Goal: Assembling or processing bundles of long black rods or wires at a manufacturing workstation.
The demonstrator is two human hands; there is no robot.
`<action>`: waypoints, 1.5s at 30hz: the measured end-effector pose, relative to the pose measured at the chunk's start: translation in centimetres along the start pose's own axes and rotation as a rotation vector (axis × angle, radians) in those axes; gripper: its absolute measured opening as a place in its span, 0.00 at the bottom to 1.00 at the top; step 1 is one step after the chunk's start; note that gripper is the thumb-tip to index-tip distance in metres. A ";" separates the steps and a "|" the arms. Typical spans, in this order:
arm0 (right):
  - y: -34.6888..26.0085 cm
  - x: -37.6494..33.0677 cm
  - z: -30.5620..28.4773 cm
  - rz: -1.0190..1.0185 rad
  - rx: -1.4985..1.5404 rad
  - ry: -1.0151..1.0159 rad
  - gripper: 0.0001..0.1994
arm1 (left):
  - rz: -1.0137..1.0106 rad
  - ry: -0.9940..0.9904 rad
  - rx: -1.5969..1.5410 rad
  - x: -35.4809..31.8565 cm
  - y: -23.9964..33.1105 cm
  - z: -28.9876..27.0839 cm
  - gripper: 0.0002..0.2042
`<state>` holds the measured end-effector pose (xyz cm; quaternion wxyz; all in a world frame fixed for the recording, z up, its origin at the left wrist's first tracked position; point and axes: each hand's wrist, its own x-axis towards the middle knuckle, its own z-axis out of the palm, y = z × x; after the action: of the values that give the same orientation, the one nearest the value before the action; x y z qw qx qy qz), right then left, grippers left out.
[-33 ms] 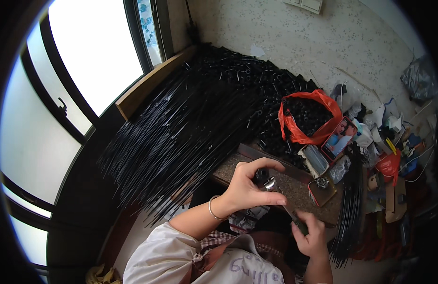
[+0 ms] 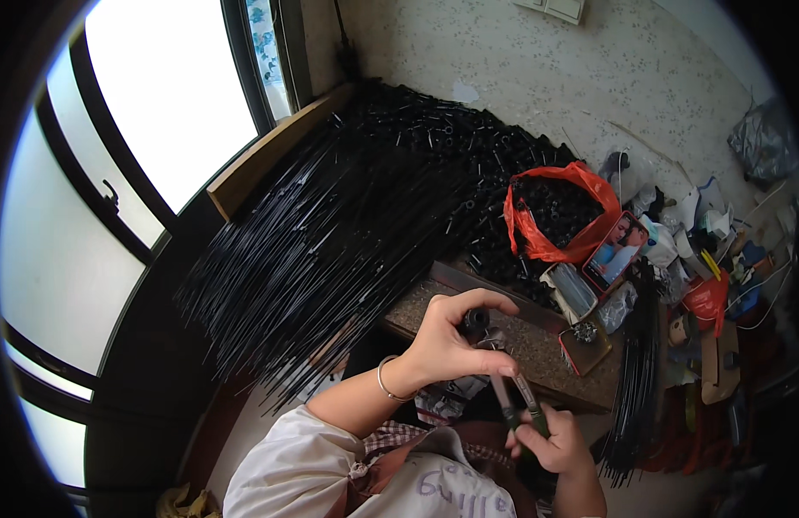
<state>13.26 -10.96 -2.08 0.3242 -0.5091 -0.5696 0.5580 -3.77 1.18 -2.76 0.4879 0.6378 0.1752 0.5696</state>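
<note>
My left hand [image 2: 443,341], with a bracelet at its wrist, curls its fingers and thumb around a small black ring-ended part [image 2: 475,321]. Below and to the right of it, my right hand [image 2: 551,440] grips a pair of pliers [image 2: 529,397] by the handles, which are spread apart. The jaws of the pliers point up to the black part, between my left thumb and forefinger. Whether the jaws touch the part I cannot tell. Both hands are above the near edge of a speckled brown worktop [image 2: 538,350].
Long thin black rods [image 2: 287,250] lie piled at left, with a heap of small black parts [image 2: 477,134] behind. Rightward are a red plastic bag [image 2: 517,220] of black parts, a phone [image 2: 611,259], a clear box [image 2: 574,292], a small tray [image 2: 596,356] and another rod bundle [image 2: 639,371].
The handles of the pliers have gone from close together to spread apart, and my right hand has shifted slightly down and opened around them. My left hand stays nearly in place.
</note>
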 end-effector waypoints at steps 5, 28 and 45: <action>2.4 1.0 0.1 0.178 0.205 -0.227 0.11 | -0.134 -0.185 0.000 0.7 -0.2 1.0 0.26; 6.3 1.6 -3.0 0.079 0.362 -0.006 0.07 | -0.191 -0.088 0.122 2.8 -5.4 6.6 0.11; 13.5 7.8 -25.0 -0.157 -1.026 0.808 0.10 | -0.298 -0.116 0.075 6.3 -11.6 13.4 0.20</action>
<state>37.56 2.17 -12.50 0.2683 -0.7254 -0.6323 -0.0446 13.95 5.77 -7.09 0.5519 0.6544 0.2606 0.4464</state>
